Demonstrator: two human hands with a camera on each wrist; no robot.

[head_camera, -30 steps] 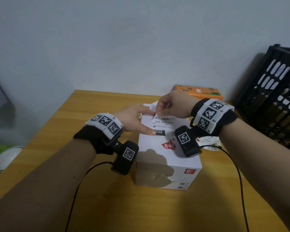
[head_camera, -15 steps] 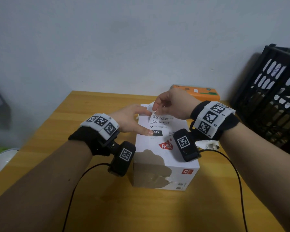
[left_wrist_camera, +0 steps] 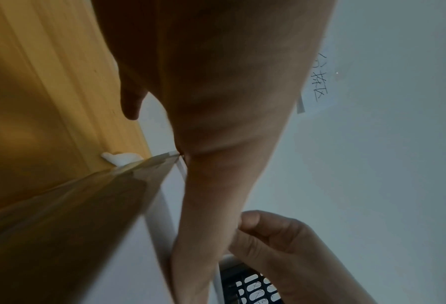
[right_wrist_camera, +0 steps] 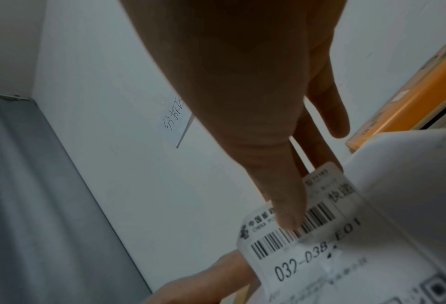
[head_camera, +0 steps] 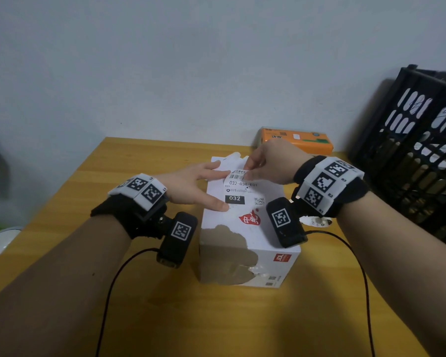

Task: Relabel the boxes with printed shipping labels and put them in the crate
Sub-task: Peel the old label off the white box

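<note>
A white cardboard box [head_camera: 245, 243] with torn brown patches stands mid-table. On its top lies a printed shipping label [head_camera: 240, 189] reading 032-038-E01, its far edge curled up off the box. My right hand [head_camera: 265, 166] pinches that lifted far edge; in the right wrist view the thumb presses on the label [right_wrist_camera: 302, 236] over the barcode. My left hand [head_camera: 198, 184] lies flat with straight fingers on the box's left top edge, thumb tip beside the black "032" block. A black slotted crate [head_camera: 420, 150] stands at the right.
An orange box [head_camera: 296, 139] lies at the back of the wooden table [head_camera: 139, 161] near the wall. A small white scrap [head_camera: 317, 222] lies right of the box. Wrist cables trail over the table's front. A note with handwriting hangs on the wall [right_wrist_camera: 175, 121].
My right hand has pulled the label's far edge further up and toward me, so more of it stands curled off the box. The left hand stays flat on the box.
</note>
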